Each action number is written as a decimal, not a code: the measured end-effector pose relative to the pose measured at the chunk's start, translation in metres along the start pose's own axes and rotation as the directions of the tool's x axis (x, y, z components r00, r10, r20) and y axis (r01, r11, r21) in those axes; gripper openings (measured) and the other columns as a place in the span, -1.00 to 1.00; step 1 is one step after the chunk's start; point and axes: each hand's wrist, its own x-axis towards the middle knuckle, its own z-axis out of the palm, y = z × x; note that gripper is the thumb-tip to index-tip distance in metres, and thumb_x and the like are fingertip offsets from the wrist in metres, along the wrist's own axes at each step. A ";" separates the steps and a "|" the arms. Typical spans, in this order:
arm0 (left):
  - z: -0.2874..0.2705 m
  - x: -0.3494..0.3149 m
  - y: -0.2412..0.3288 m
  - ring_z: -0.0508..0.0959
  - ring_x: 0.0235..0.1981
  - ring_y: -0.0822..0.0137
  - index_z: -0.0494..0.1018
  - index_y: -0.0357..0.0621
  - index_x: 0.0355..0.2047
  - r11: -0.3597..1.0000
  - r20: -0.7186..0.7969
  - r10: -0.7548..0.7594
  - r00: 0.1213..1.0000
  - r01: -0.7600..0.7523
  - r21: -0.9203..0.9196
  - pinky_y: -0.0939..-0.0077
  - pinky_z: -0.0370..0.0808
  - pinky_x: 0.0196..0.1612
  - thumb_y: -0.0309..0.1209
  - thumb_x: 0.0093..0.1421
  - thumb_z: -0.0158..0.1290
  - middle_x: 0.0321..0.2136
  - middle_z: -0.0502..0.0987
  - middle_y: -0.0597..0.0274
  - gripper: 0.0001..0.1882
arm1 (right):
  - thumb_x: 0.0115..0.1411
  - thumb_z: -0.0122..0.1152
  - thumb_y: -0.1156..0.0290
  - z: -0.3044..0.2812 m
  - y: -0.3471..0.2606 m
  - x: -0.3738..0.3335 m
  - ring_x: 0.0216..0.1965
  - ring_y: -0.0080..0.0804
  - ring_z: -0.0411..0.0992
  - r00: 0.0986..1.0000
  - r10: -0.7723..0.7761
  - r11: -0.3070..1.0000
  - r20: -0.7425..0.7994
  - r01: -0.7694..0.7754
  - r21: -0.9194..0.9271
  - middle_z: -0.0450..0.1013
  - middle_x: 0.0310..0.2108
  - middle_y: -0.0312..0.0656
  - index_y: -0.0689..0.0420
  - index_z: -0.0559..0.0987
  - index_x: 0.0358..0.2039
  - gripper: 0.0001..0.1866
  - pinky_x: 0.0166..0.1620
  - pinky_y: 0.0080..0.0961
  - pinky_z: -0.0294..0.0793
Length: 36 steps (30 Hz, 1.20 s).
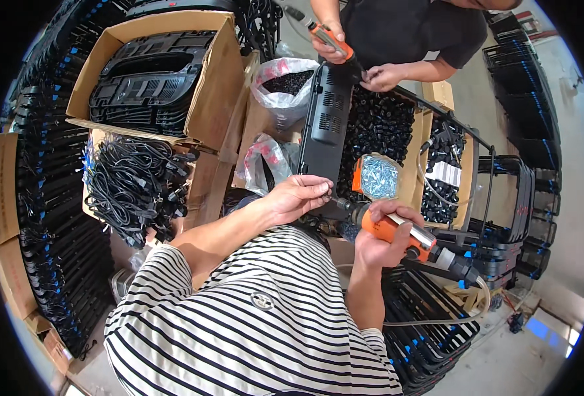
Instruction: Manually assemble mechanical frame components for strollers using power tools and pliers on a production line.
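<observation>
My right hand (385, 245) is wrapped round an orange air screwdriver (380, 227), with a clear hose at its back end. The driver's dark tip points left, close to the fingertips of my left hand (298, 198). Those fingers are pinched together; whatever they hold is too small to make out. Just beyond my hands lies a long black plastic housing (325, 132) with slotted vents. To its right sit a small orange box of silver screws (379, 177) and a heap of small black plastic parts (379, 125).
Across from me, a co-worker's hand (329, 45) grips another orange driver (335, 41) over the black frame. At left stand a carton (216, 86) of black panels and a pile of black cables (133, 188). Plastic bags (285, 109) lie between. Stacked black frames (430, 330) surround me.
</observation>
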 end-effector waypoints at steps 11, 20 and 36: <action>-0.013 0.011 0.005 0.57 -0.21 0.39 0.55 -0.25 -0.19 0.999 -0.026 0.023 0.999 -0.024 -0.027 0.48 0.53 0.00 -0.51 0.20 0.16 -0.29 0.59 0.22 -0.83 | 0.26 0.04 0.21 0.003 0.017 0.006 -0.49 -0.31 0.36 0.994 0.057 0.998 -0.089 -0.055 0.028 0.42 -0.42 0.00 0.16 0.35 -0.18 -0.71 -0.31 -0.29 0.43; -0.021 0.017 0.008 0.57 -0.22 0.37 0.54 -0.27 -0.18 0.997 -0.046 0.032 0.998 -0.036 -0.068 0.48 0.53 0.00 -0.51 0.19 0.17 -0.30 0.59 0.21 -0.81 | 0.27 0.02 0.20 0.004 0.033 0.010 -0.49 -0.31 0.35 0.991 0.095 0.995 -0.093 -0.092 0.035 0.42 -0.44 -0.02 0.17 0.35 -0.17 -0.71 -0.32 -0.30 0.42; -0.099 0.022 -0.001 0.58 -0.30 0.34 0.47 -0.28 -0.15 0.999 -0.313 -0.008 0.950 -0.005 -0.043 0.56 0.54 -0.17 -0.30 0.31 0.05 -0.32 0.58 0.14 -0.73 | 0.22 0.16 0.42 0.017 0.117 0.014 -0.45 -0.36 0.41 0.996 0.092 0.994 -0.007 -0.092 -0.064 0.47 -0.36 0.03 0.24 0.38 -0.22 -0.79 -0.28 -0.38 0.50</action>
